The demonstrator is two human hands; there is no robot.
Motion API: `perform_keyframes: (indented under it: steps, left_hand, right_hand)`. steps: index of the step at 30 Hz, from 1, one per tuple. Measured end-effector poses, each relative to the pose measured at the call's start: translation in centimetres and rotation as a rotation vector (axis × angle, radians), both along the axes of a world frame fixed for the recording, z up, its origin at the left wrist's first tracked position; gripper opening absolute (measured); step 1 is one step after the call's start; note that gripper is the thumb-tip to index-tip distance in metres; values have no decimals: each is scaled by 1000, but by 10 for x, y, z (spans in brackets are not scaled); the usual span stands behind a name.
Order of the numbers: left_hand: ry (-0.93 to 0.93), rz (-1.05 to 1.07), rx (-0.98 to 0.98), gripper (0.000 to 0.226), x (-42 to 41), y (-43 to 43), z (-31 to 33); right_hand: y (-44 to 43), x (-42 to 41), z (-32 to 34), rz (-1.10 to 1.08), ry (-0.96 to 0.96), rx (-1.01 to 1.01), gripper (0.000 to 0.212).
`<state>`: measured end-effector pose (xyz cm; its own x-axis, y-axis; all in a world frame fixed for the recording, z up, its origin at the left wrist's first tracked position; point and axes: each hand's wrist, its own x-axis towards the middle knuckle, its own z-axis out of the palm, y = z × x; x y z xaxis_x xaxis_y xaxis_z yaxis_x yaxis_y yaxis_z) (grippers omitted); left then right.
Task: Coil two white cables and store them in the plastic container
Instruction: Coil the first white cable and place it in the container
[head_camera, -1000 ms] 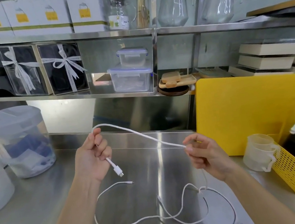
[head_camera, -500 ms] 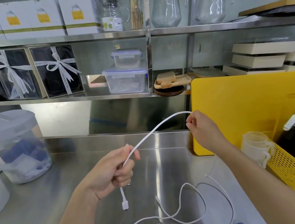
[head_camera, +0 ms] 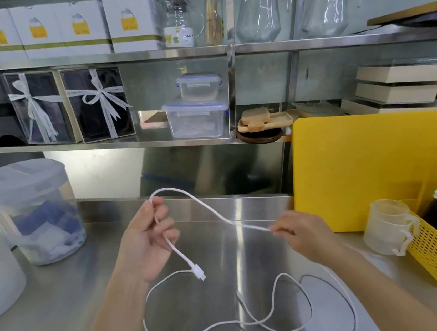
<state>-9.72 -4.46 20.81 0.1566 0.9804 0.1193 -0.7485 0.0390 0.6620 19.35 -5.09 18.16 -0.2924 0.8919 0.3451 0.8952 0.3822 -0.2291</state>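
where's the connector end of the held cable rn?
Head view, centre: the connector dangles below the left hand, just above the steel counter.

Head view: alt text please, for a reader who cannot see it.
Two bare hands hold a white cable above a steel counter: the left hand grips it near the plug end, the right hand pinches it further along. The rest of it, perhaps with a second cable, trails in loose loops on the counter, not coiled.
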Motion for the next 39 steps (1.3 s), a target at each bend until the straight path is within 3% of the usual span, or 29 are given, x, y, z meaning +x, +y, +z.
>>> perform_keyframes:
  steps: [2, 4, 7, 11, 13, 17, 19, 25, 28, 31, 35, 39]
  left_hand:
    - [232, 40, 45, 30, 11, 2, -2]
    - [437, 41, 75, 35, 23, 1, -2]
    - [732, -9, 89, 33, 42, -5, -7]
    - [813, -208, 106, 28, 59, -17, -15]
    - [719, -255, 107, 33, 60, -21, -17]
    - [350, -319, 17, 32, 53, -22, -18]
    - [278, -423, 8, 31, 50, -24, -16]
    - [0, -553, 37, 33, 46, -30, -11]
    - [-129, -557, 64, 35, 36, -27, -6]
    - [-97, -424, 59, 32, 37, -23, 2]
    - [-42, -232, 22, 29, 41, -12, 8]
    - [159, -116, -34, 34, 43, -7, 3]
  right_hand:
    - [-7, -18, 10, 101, -220, -102, 15]
    - [-17, -38, 23, 229, -278, -181, 13]
    - [-33, -61, 45, 403, -189, -163, 11]
    - [-32, -73, 73, 388, 20, -17, 13]
    - [-23, -71, 78, 254, 63, -3, 16]
    - [-3, -54, 69, 16, 210, -62, 22]
    - [2, -50, 57, -36, 294, -79, 25]
    - [4, -31, 31, -74, 922, -207, 14]
    - [2, -17, 12, -100, 1116, -275, 16]
    - [-1, -20, -6, -95, 954, -262, 22]
    - [-7, -35, -25, 24, 521, -224, 22]
    - [-14, -54, -18, 90, 5, -323, 32]
